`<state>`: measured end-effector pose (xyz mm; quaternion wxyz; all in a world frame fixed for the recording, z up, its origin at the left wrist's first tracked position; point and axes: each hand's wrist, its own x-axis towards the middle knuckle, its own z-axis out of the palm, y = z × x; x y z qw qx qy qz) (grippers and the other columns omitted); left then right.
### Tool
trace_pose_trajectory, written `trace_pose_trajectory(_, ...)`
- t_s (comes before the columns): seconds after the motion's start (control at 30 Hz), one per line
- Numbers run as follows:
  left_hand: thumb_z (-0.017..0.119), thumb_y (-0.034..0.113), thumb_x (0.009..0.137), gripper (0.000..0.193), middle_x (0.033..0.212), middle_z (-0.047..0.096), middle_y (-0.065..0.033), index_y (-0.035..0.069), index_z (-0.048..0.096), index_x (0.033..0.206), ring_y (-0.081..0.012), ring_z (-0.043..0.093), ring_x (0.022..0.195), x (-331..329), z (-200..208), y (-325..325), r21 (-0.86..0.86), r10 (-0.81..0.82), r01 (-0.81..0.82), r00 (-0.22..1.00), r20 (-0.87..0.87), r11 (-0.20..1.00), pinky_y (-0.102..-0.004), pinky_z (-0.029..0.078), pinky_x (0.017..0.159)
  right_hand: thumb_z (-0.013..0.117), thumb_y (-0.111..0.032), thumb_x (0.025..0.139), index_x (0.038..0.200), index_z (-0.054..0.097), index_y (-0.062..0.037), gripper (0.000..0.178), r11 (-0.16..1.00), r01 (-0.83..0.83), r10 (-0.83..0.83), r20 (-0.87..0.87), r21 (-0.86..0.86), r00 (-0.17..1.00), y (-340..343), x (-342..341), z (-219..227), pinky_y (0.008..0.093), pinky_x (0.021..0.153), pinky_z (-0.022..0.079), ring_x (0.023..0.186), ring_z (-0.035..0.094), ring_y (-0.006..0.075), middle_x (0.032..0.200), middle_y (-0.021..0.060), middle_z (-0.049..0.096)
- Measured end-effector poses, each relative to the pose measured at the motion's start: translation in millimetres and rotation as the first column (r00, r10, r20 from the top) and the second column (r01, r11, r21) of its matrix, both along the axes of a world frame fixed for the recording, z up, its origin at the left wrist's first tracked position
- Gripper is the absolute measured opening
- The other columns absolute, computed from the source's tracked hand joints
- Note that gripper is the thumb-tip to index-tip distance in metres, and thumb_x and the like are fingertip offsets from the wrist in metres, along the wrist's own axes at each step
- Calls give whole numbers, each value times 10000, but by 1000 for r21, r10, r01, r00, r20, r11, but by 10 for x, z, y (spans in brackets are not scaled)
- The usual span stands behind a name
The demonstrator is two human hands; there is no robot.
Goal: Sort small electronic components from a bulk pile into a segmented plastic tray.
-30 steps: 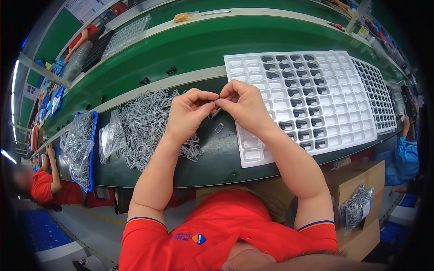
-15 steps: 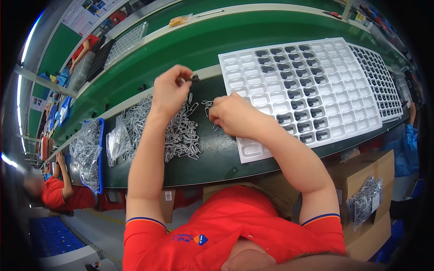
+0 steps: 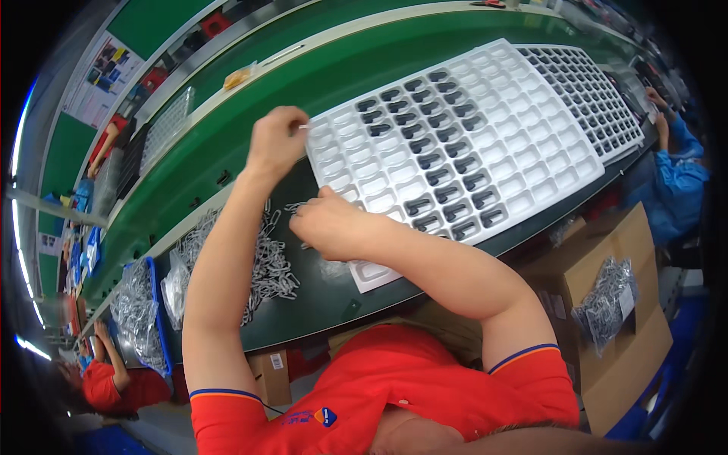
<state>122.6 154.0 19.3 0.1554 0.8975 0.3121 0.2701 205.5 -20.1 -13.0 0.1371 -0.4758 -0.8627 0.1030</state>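
My left hand (image 3: 277, 139) is closed in a pinch by the far left corner of a white plastic tray (image 3: 327, 171). Whatever lies between its fingertips is too small or hidden to make out. My right hand (image 3: 327, 225) is curled closed at the tray's left edge, over a few grey metal clips (image 3: 293, 207); its fingertips are hidden. Black pieces (image 3: 431, 161) fill several of the tray's pockets, mostly in its middle columns, while others hold nothing. Left of my right hand, partly behind my left forearm, lies a heap of grey metal clips (image 3: 273, 267).
A blue bin (image 3: 161, 326) with bagged clips stands at the left. A second tray (image 3: 588, 91), full of dark pieces, lies beyond the first. At the lower right is an open cardboard box (image 3: 607, 303) with a bag of clips (image 3: 607, 299). A blue-sleeved person (image 3: 675, 163) works at the right.
My left hand has moved from above the clip heap to the tray's far left corner; the small dark piece at its fingertips no longer shows. My right hand stays near the tray edge. The view has turned.
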Motion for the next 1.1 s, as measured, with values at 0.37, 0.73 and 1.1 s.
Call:
trace_pose_trajectory(0.37, 604, 5, 727, 156, 894, 671, -234, 13, 636, 880, -417, 647, 864, 1052, -272, -193, -13, -339, 352, 891, -303, 936, -479, 510, 771, 691, -82, 707, 907, 764, -79, 213, 989, 141, -116, -336, 50, 935, 204, -181, -226, 468, 877, 523, 944, 678, 402, 969, 169, 735)
trace_pose_trajectory(0.73, 679, 12, 931, 80, 836, 658, -31, -34, 675, 996, -97, 603, 683, 15, 438, -624, -382, -58, 232, 907, 416, 895, -227, 483, 614, 677, -62, 770, 786, 656, -23, 47, 991, 134, -90, -684, 12, 724, 67, 28, 9, 450, 737, 526, 836, 680, 385, 815, 182, 689)
trace_pose_trajectory(1.1, 682, 70, 958, 108, 935, 682, -40, -16, 685, 1023, -92, 626, 814, -1266, -192, -1098, -532, 304, 21, 801, 515, 846, -213, 502, 736, 760, -141, 787, 834, 714, -25, 132, 994, 93, -88, -957, -65, 276, 208, -159, 130, 332, 645, 517, 694, 667, 190, 744, 117, 696)
